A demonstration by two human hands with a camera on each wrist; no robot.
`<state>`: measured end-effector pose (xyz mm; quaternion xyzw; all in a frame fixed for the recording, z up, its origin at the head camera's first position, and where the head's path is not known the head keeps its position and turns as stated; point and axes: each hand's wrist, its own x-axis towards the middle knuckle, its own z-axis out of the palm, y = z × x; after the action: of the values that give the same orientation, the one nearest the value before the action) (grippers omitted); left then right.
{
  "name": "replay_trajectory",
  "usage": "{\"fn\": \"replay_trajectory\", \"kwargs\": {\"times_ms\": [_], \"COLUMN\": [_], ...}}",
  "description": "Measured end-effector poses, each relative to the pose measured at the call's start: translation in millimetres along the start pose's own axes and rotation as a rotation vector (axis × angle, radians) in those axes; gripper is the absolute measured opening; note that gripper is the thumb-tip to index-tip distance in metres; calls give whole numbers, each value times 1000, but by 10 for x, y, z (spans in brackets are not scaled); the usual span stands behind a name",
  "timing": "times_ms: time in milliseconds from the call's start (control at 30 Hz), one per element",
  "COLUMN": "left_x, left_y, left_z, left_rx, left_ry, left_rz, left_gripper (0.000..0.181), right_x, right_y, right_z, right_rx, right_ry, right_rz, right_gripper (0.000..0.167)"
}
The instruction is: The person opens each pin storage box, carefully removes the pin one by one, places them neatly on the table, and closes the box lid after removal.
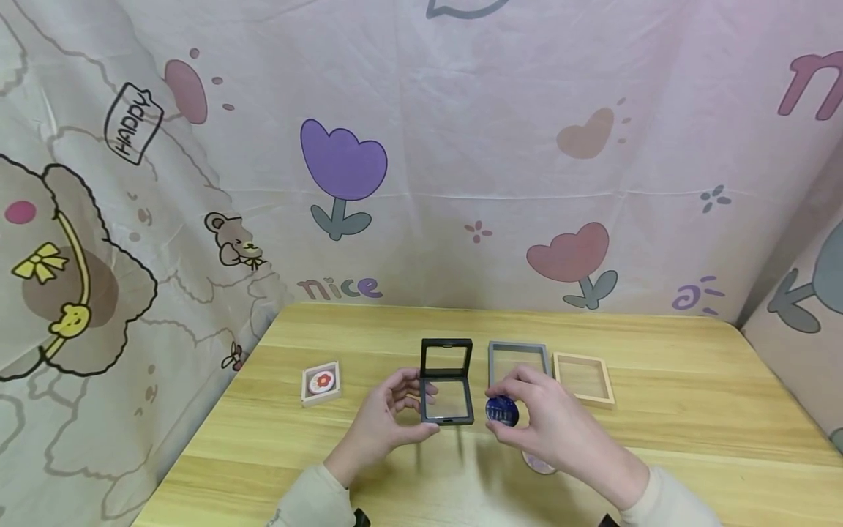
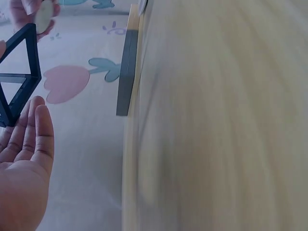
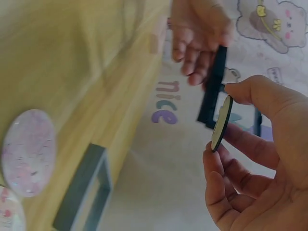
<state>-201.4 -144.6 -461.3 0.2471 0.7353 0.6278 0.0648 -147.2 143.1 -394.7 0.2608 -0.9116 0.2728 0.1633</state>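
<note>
My left hand [image 1: 388, 421] grips a black hinged display frame [image 1: 424, 399] by its left side, thumb at the lower corner and fingers behind. The frame stands unfolded above the table, its lid tilted up and clear film in both halves. Just to its right, my right hand [image 1: 543, 413] pinches a round dark-blue badge [image 1: 503, 411] by its edge between thumb and fingers. In the right wrist view the badge [image 3: 222, 124] appears edge-on, its pale back visible, close to the black frame [image 3: 214, 86]. Its printed design is too small to read.
A pink round badge [image 1: 540, 464] lies under my right hand, with part of another disc [image 3: 9, 211] near it. Behind are a grey frame [image 1: 517, 345] and a pale wooden frame [image 1: 582, 357]. At left sits a small light box [image 1: 320, 400] with a flower badge [image 1: 322, 382].
</note>
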Motion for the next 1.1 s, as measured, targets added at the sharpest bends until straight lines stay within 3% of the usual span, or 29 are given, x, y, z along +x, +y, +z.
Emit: {"fn": "replay_trajectory", "kwargs": {"times_ms": [233, 600, 1100], "left_x": [-37, -46, -31], "left_y": [9, 38, 32], "left_z": [-97, -107, -86], "left_rx": [14, 13, 21], "left_ry": [30, 36, 19], "left_rz": [39, 64, 81], "left_gripper": [68, 68, 67], "right_x": [-21, -60, -119], "right_y": [171, 345, 409], "right_z": [161, 460, 605], "right_rx": [33, 75, 35], "right_ry": [-109, -265, -277], "right_rz": [68, 103, 61], "right_gripper": [26, 29, 27]}}
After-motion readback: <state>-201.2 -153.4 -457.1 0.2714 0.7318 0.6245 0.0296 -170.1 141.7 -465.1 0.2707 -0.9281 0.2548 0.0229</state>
